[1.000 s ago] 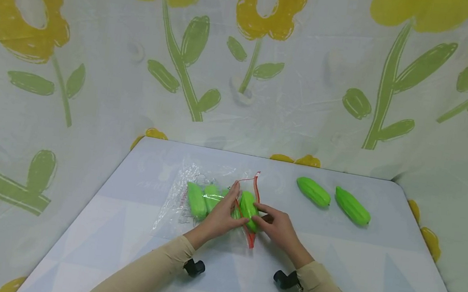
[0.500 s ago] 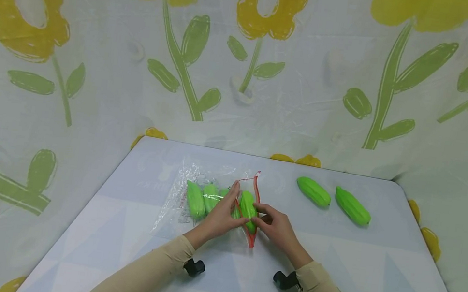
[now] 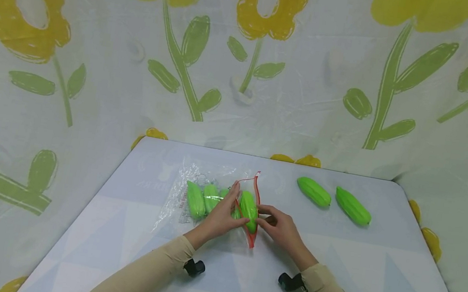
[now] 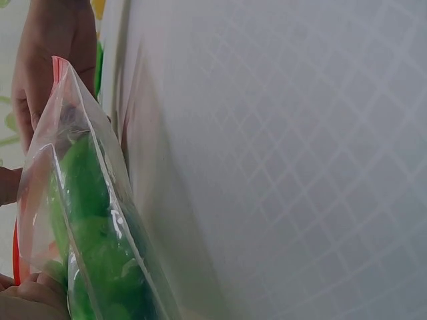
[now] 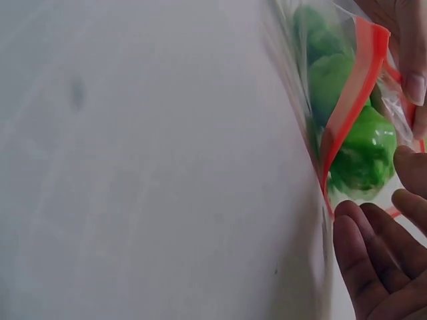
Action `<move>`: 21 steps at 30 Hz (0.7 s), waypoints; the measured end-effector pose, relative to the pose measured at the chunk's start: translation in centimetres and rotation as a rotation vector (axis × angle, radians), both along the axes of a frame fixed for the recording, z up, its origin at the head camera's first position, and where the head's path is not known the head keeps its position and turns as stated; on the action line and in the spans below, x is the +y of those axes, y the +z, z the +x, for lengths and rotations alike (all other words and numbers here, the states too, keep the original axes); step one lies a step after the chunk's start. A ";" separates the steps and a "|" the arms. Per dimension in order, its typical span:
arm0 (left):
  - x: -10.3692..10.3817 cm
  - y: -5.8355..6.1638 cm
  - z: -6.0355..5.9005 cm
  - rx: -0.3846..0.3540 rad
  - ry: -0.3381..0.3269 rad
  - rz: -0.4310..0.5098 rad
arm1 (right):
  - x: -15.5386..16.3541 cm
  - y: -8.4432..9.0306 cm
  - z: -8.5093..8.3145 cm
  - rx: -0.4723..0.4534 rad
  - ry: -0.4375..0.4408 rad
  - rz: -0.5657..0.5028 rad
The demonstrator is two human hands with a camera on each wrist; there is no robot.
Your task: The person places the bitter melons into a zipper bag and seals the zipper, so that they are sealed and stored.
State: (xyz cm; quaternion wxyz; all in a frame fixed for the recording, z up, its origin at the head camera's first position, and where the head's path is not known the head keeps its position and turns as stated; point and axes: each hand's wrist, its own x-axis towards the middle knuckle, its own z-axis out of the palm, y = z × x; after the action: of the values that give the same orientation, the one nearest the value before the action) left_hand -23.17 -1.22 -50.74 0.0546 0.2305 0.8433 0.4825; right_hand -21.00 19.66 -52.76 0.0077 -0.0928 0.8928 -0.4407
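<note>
Mid-table, left hand (image 3: 220, 217) pinches the red-zipped clear bag (image 3: 206, 196) open; right hand (image 3: 281, 228) holds a green gourd (image 3: 249, 209) halfway in. Seemingly three sit inside; two gourds (image 3: 313, 191) wait near the far-right corner.

A clear zip bag (image 3: 193, 194) with a red seal strip lies on its side, mouth open to the right, two green toy gourds (image 3: 195, 200) deep inside and a third gourd (image 3: 249, 209) lying across the mouth, partly in.
</note>
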 end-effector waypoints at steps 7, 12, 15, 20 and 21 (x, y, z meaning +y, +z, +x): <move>-0.1 0.0 0.0 -0.026 0.008 0.005 | 0.9 -0.2 0.1 0.008 -0.031 0.050; -0.1 0.0 -0.1 -0.023 0.014 -0.008 | 1.8 -0.4 0.2 0.020 -0.045 0.054; -0.1 -0.1 -0.1 -0.015 0.014 -0.013 | 2.7 -0.5 0.5 0.026 -0.047 0.050; -0.1 -0.3 -0.2 -0.005 0.005 -0.014 | 4.9 -0.6 1.0 0.029 -0.066 0.060; -0.1 -0.2 -0.2 -0.002 0.006 -0.018 | 5.3 -0.5 1.1 0.039 -0.069 0.062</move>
State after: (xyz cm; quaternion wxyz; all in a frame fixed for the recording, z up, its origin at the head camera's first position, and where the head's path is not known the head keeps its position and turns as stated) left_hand -23.40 -1.34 -50.99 0.0560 0.2269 0.8482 0.4753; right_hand -19.94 24.95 -53.26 -0.0221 -0.0700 0.9086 -0.4111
